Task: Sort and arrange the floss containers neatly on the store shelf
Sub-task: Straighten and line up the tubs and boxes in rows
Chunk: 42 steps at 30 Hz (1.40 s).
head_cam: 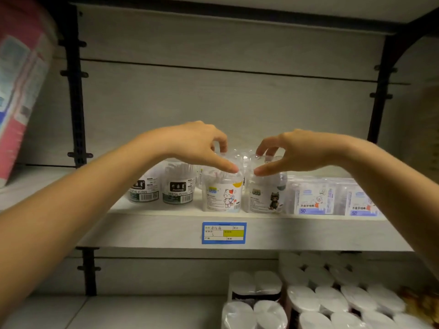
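Observation:
On the pale shelf [166, 231] stand two clear floss tubs side by side at the front edge: one with a white cat picture [223, 197] and one with a dark cat picture [266, 195]. My left hand [197, 146] grips the lid of the white-cat tub from above, thumb at the front, fingers behind. My right hand [297, 150] grips the lid of the dark-cat tub the same way. Left of them stand two round dental floss jars [178, 189] with black labels. Flat blue-and-white floss boxes [313, 200] lie at the right.
A blue price tag [223, 232] is stuck on the shelf's front edge. Black shelf uprights [76, 103] stand at both sides. Wrapped white rolls [332, 298] fill the lower shelf at the right. A pink-and-blue package [19, 91] leans at the far left.

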Tool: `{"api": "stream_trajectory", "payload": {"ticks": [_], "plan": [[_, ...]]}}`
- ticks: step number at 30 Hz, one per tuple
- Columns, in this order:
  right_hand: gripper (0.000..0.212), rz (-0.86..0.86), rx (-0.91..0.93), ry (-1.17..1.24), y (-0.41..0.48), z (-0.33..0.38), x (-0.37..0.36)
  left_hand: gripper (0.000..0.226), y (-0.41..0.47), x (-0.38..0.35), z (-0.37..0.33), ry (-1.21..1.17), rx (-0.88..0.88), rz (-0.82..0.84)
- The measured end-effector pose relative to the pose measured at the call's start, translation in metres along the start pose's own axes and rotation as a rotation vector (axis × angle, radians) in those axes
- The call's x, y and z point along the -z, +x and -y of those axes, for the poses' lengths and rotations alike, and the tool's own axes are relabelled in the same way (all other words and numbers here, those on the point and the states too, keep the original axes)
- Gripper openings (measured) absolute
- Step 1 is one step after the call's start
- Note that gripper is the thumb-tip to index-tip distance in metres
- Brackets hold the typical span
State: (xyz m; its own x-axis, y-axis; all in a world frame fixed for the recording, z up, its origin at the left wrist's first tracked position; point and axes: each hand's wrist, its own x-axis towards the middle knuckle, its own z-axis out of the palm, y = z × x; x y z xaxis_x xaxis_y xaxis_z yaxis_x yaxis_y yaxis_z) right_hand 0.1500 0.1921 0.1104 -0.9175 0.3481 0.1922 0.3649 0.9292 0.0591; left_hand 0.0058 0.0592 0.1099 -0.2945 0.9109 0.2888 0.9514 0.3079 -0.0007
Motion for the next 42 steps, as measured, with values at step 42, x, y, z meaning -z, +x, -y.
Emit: {"api": "stream_trajectory", "payload": {"ticks": [42], "plan": [[0.038,0.299,-0.031,0.206,0.079,-0.051,0.01,0.037,0.083,-0.004,0.02,-0.195,0.05,0.256]]}}
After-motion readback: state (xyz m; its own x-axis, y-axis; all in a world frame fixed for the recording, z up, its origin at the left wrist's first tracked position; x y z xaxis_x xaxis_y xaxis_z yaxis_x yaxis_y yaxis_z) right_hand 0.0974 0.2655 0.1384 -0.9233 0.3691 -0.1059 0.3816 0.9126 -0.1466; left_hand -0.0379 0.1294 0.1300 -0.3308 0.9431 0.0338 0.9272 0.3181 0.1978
